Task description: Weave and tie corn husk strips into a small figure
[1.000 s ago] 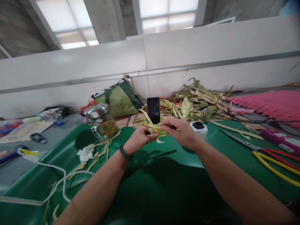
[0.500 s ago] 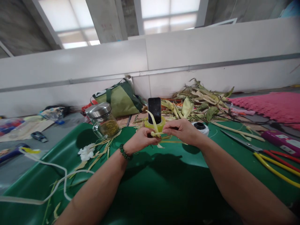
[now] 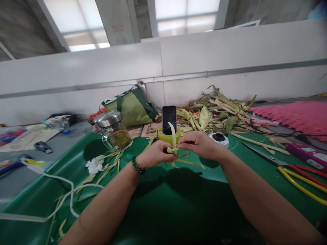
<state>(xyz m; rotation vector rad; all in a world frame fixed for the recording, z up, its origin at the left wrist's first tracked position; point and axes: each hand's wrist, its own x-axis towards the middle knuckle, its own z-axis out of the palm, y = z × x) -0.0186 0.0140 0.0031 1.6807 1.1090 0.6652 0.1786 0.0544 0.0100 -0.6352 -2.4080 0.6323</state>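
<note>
Pale yellow-green corn husk strips (image 3: pixel 174 136) cross between my hands above the green mat (image 3: pixel 163 204). My left hand (image 3: pixel 155 153), with a green bead bracelet at the wrist, pinches them where they meet in a small knot-like bundle. From the right, my right hand (image 3: pixel 195 144) has thumb and forefinger closed on a strip end close to that bundle. One strip curves upward in front of the phone (image 3: pixel 169 117), and other ends hang below the fingers. The phone stands upright in a roll of yellow tape (image 3: pixel 167 136).
A glass tea jar (image 3: pixel 118 136) and crumpled tissue (image 3: pixel 95 164) stand left, with a white cord (image 3: pixel 61 180). Behind are a green bag (image 3: pixel 133 107) and a heap of husks (image 3: pixel 219 105). At right lie large scissors (image 3: pixel 278 161), a white spool (image 3: pixel 219 139) and a purple box (image 3: pixel 306 154).
The upright strip has shifted right and stands straighter. A long strip end now sticks out to the right below my right hand. Both hands stay close together.
</note>
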